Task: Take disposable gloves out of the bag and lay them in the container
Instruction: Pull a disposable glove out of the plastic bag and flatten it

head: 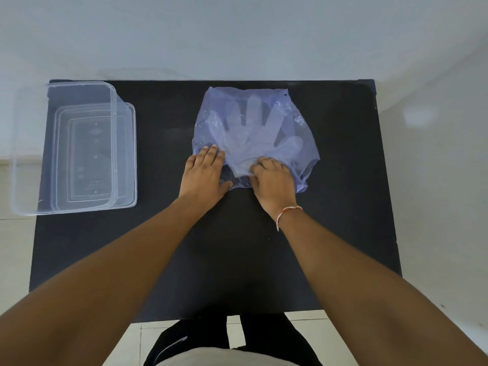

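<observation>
A translucent blue bag [254, 138] lies flat on the black table [184, 247], right of centre and towards the far edge, its open mouth facing the person at the near side; through the film a clear disposable glove [253, 133] shows, lying flat with its long axis running from the near mouth to the far edge, its fingers splayed and pointing away from the person, its thumb angled out to the right; the cuff lies at the bag's mouth. The left hand [204, 174] rests palm down on the bag's near left corner, fingers extended and flat, gripping nothing; the right hand [273, 180] sits at the mouth with its fingers curled onto the glove's cuff, seemingly pinching it, though the fingertips are partly hidden; a red and white thread bracelet [286, 213] circles that wrist. The clear plastic container [76, 146] stands on the table's left side, well apart from the bag, its long axis running near to far.
</observation>
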